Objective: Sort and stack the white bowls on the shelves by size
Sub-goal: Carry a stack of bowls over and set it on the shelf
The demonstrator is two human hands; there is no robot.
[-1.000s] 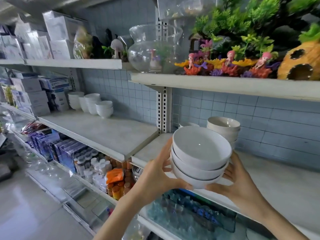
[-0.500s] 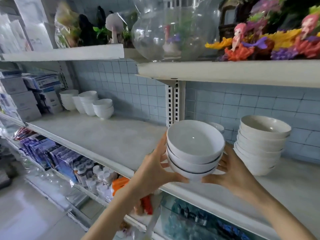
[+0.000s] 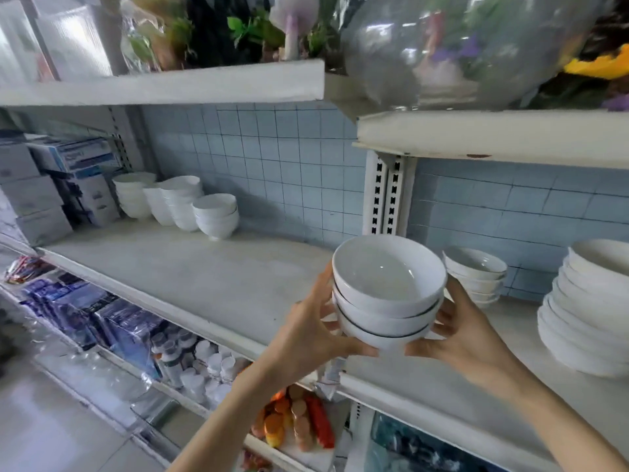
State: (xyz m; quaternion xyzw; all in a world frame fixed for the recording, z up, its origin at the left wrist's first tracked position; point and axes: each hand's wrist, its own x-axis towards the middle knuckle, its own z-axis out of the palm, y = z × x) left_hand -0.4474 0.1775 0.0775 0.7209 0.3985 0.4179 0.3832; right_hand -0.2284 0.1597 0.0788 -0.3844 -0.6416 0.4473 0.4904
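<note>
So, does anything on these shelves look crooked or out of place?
Nothing looks broken or spilled. The tall stack of white bowls at the right leans slightly, its bowls not sitting level. The held stack looks even.

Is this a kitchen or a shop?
Most likely a shop. Long wall shelves hold stacks of white bowls, boxed goods and rows of small bottles below, laid out like stock. Both hands hold a bowl stack.

This looks like a small shop. Long white shelves (image 3: 190, 281) carry stacked bowls (image 3: 177, 206), boxed goods (image 3: 73, 155), little bottles (image 3: 204, 362) and what seem aquarium ornaments (image 3: 595, 66).
</note>
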